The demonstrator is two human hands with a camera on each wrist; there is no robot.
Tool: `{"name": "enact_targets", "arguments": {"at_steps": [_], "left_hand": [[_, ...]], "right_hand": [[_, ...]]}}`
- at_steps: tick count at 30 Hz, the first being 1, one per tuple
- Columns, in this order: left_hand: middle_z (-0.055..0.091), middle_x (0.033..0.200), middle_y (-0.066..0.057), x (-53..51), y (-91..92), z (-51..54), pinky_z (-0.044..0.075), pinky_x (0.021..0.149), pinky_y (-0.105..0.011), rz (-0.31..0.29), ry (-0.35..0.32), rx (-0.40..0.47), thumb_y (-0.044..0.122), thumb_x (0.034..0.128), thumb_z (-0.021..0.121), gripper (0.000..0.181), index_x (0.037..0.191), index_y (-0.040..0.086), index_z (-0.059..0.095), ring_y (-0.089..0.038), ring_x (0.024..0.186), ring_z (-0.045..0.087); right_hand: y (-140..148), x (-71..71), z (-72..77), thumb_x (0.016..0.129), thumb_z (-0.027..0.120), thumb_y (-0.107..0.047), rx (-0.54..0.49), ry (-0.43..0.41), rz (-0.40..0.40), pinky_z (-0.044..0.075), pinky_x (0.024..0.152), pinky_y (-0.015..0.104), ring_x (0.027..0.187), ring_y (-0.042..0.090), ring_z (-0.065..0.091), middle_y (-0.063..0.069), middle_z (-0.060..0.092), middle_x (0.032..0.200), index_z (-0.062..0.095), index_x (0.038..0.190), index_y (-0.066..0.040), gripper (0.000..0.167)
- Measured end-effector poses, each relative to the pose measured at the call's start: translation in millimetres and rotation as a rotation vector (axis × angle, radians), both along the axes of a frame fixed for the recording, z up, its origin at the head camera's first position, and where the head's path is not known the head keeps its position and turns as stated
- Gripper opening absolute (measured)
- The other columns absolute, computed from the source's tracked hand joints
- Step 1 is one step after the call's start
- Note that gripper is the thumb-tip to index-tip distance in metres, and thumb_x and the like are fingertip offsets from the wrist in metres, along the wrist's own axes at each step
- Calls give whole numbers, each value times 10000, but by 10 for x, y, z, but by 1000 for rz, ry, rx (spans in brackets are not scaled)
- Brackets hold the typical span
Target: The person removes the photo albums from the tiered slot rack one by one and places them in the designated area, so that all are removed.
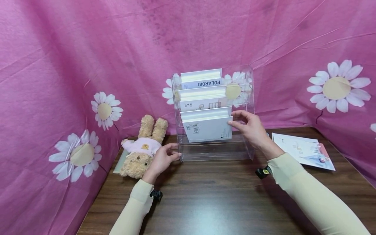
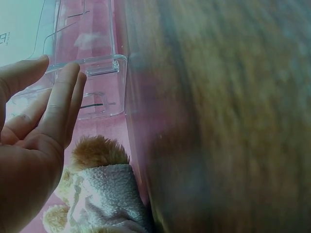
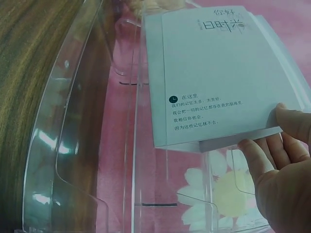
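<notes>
A clear acrylic rack [image 1: 215, 156] stands on the table, holding white booklets in several tiers. My right hand [image 1: 254, 132] pinches the right edge of the front white booklet [image 1: 210, 130], which sits in a lower tier below the booklet marked POLAROID [image 1: 205, 83]. In the right wrist view, the thumb of my right hand [image 3: 279, 165] lies on the cover of the white booklet [image 3: 209, 73], with a finger at its edge. Straight fingers of my left hand [image 1: 163, 160] touch the rack's lower left side; the left wrist view shows my left hand [image 2: 43, 116] at the clear rack [image 2: 121, 87].
A teddy bear [image 1: 145, 145] in a pink top lies left of the rack, over a pale flat item [image 1: 118, 166]. More booklets [image 1: 299, 150] lie on the wooden table [image 1: 205, 199] to the right. A pink flowered cloth [image 1: 132, 49] hangs behind and at the sides.
</notes>
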State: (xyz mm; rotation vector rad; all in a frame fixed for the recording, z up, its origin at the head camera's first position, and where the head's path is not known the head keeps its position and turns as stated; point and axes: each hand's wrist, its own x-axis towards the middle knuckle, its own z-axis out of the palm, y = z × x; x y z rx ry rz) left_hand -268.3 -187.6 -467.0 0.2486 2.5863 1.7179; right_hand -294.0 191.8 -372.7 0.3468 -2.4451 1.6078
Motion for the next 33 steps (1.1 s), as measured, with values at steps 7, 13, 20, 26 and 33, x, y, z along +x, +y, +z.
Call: {"name": "enact_targets", "arguments": {"at_steps": [7, 13, 20, 26, 33], "left_hand": [[826, 1192, -235, -2, -21, -9, 608, 836, -199, 13, 47, -59, 53, 994, 835, 356, 1331, -22, 745, -274, 1082, 806], [801, 1238, -290, -9, -55, -20, 617, 860, -188, -16, 4, 11, 39, 1007, 813, 378, 1362, -51, 721, -266, 1097, 801], [777, 1299, -304, -26, -58, -30, 622, 861, -177, -24, -39, 47, 18, 1013, 796, 382, 1379, -50, 709, -167, 1050, 775], [798, 1271, -265, -23, -47, -30, 617, 852, -191, -12, -45, 41, 24, 997, 819, 371, 1354, -22, 729, -155, 1031, 772], [800, 1260, -260, -29, -50, -25, 619, 841, -197, -4, -45, 35, 20, 993, 820, 375, 1355, -21, 730, -174, 1034, 775]], "right_hand": [[32, 33, 45, 1045, 828, -239, 24, 35, -20, 517, 795, 115, 1033, -18, 630, 130, 727, 1335, 717, 1416, -36, 438], [53, 57, 80, 1033, 841, -223, 3, 44, -36, 539, 766, 120, 975, -45, 649, -78, 737, 1151, 722, 1395, -24, 430], [64, 96, 113, 1030, 844, -219, -32, 39, -40, 551, 812, 85, 1008, -75, 676, -219, 705, 1080, 714, 1399, -15, 441], [62, 167, 146, 1028, 848, -237, -16, 46, -48, 543, 812, 95, 1027, -61, 672, -203, 716, 1103, 721, 1387, -27, 436], [49, 253, 172, 1032, 843, -257, -4, 33, -51, 549, 771, 125, 987, -32, 668, -228, 715, 1088, 724, 1364, -37, 416]]}}
